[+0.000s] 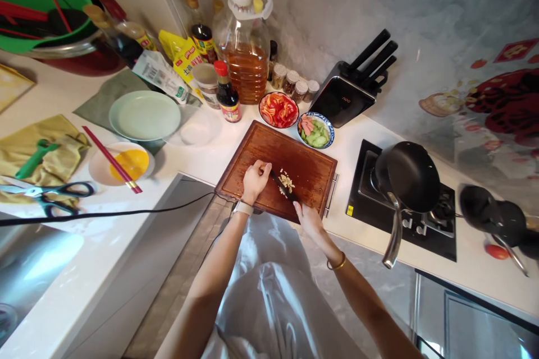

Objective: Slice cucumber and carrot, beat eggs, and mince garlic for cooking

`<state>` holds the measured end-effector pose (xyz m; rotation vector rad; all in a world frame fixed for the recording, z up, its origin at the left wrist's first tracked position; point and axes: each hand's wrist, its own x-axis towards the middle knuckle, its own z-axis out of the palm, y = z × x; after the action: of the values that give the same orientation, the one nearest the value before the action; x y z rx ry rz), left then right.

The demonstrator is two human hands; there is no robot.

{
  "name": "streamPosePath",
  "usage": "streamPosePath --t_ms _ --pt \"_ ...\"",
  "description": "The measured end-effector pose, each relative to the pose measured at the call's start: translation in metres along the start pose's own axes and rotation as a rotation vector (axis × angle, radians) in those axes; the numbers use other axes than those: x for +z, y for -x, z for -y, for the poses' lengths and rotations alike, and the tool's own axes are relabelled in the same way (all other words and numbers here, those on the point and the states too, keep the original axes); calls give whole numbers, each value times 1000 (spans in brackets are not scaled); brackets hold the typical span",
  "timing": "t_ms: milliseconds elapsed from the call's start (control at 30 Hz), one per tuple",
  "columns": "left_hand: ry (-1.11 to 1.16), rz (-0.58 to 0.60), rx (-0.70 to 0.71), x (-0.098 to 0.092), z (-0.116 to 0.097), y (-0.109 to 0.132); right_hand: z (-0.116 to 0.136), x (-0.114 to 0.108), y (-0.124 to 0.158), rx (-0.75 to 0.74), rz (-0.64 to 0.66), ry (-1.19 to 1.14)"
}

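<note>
A brown wooden cutting board point(248, 160) lies at the counter's front edge, with small pale chopped pieces point(286, 180) near its middle. A dark knife point(281, 185) crosses the board beside these pieces. My right hand point(309, 219) is closed round the knife's handle at the board's front edge. Over the board, my left hand point(256, 179) has its fingers bent together at the knife's far end, pinching the blade's tip. Behind the board stand a bowl of sliced red pepper point(278, 110) and a blue-patterned bowl with green and pink slices point(315, 131).
On the right, a black pan point(407, 176) sits on the stove point(366, 202), handle toward me. A knife block point(343, 95) and oil jug point(246, 56) stand behind. Leftward are an egg bowl point(101, 171) with red chopsticks, a plate point(144, 115), scissors point(50, 193) and a cable point(168, 211).
</note>
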<state>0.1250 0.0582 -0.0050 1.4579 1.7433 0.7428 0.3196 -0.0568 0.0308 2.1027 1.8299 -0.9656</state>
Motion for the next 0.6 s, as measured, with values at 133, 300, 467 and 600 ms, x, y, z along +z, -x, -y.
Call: streamPosePath --t_ms 133,300,467,600 --pt "-56 -6 -14 1 -1 -6 1 -10 -5 29 56 33" --pt "-84 21 -19 5 0 -8 3 -7 -9 76 52 74" --pt "-99 -10 -32 3 2 -11 -9 -29 -18 -44 52 49" --pt "-101 -29 -49 4 -2 -12 -14 -34 -28 -40 41 92"
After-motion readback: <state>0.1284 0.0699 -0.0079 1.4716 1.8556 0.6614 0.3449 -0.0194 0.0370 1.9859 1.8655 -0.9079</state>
